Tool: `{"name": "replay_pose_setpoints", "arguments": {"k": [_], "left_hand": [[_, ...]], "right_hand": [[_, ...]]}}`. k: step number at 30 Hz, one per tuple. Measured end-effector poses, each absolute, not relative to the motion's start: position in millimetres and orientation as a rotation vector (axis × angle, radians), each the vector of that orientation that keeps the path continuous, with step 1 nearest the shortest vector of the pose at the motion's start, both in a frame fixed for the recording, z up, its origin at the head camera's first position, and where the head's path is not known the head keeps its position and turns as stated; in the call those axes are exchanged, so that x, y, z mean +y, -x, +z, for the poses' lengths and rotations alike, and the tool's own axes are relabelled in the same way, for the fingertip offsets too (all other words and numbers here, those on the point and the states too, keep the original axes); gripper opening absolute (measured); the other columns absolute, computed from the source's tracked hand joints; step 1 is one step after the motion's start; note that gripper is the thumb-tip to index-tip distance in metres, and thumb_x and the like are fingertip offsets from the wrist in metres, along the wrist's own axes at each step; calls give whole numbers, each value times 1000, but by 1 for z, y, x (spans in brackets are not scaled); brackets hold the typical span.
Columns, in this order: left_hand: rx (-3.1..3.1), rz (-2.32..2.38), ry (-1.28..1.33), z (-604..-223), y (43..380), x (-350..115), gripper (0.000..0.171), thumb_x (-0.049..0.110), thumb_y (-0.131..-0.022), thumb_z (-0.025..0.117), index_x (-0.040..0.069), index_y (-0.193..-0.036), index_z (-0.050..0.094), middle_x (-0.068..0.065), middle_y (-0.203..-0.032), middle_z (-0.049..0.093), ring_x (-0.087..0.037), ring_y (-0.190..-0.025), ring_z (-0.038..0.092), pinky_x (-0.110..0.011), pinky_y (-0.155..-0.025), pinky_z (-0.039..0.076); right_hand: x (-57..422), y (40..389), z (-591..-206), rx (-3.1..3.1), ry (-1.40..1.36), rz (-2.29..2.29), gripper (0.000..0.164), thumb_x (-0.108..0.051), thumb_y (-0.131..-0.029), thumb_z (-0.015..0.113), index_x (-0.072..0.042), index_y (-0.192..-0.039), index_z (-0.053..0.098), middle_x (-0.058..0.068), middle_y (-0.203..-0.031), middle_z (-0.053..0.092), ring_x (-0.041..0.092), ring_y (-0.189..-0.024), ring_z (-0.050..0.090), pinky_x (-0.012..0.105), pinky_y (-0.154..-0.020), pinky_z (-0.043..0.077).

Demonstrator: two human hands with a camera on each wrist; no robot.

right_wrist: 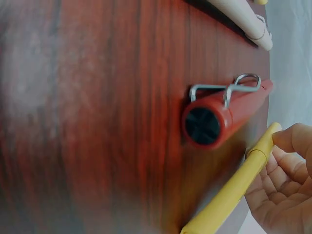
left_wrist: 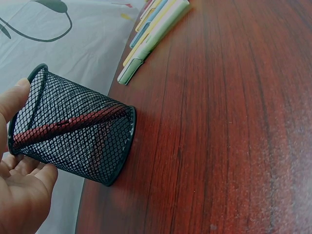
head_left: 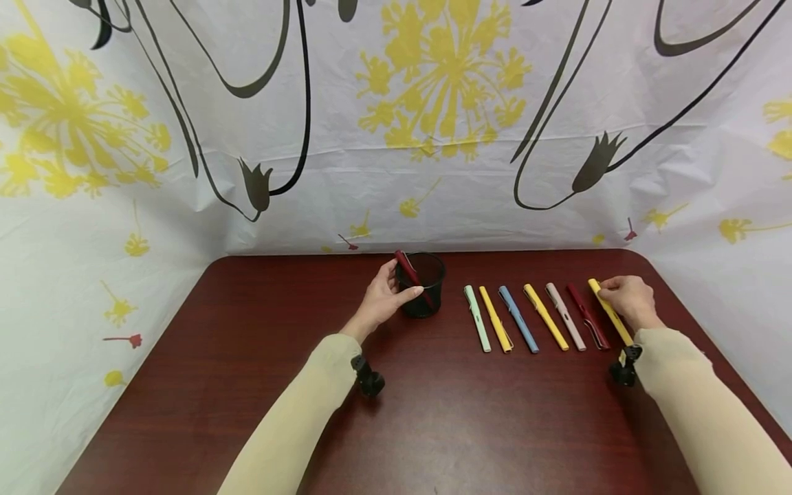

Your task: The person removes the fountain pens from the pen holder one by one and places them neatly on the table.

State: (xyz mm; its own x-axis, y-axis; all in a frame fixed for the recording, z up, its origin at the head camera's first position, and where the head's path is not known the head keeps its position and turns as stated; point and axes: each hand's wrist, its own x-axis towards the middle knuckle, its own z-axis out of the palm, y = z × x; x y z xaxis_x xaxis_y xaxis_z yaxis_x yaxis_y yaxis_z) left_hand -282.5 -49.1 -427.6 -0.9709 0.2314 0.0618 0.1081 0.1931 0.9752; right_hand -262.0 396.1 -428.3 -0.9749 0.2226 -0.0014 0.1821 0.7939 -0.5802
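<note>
My left hand grips the black mesh pen cup near its rim, thumb on one side and fingers on the other. Inside the cup leans a dark red pen, its top poking above the rim. On the right, my right hand pinches a yellow pen near its far end between thumb and fingers. Beside that yellow pen lies a red pen with a wire clip, its round end facing the right wrist camera.
Left of the red pen, a row holds a pale pink pen, a yellow pen, a blue pen, another yellow pen and a mint pen. A patterned cloth hangs behind the dark wooden table.
</note>
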Motion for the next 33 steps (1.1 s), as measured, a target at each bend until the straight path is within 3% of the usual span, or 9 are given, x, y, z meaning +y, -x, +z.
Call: {"name": "replay_pose_setpoints", "arguments": {"k": [6,16,29,33], "left_hand": [[2334,1913,-343,-428,283,-49,83,16,-84,72,7,-149,22,-16,-145,39,-28,-133,40,-42,-107,36],[2328,1916,-332,-427,283,-50,82,16,-84,72,7,-149,22,-16,-144,39,-28,-133,40,-42,-107,36],[2276,1961,-335,-427,282,-49,81,13,-85,71,6,-149,22,-16,-145,39,-28,-133,40,-41,-108,35],[2277,1963,-342,-428,283,-50,81,14,-85,70,6,-149,21,-17,-145,38,-28,-134,39,-42,-108,35]], "right_hand": [[391,263,-430,-2901,375,907,33,-15,-88,56,13,-106,61,31,-104,58,35,-82,49,30,-59,39],[389,263,-432,-2896,401,927,35,-14,-88,56,13,-109,60,33,-111,55,38,-88,47,33,-63,40],[388,260,-433,-2881,408,923,37,-20,-92,58,13,-109,61,31,-105,58,31,-77,54,28,-54,43],[389,259,-431,-2836,423,948,40,-24,-94,56,12,-112,60,33,-113,56,41,-91,49,40,-65,44]]}}
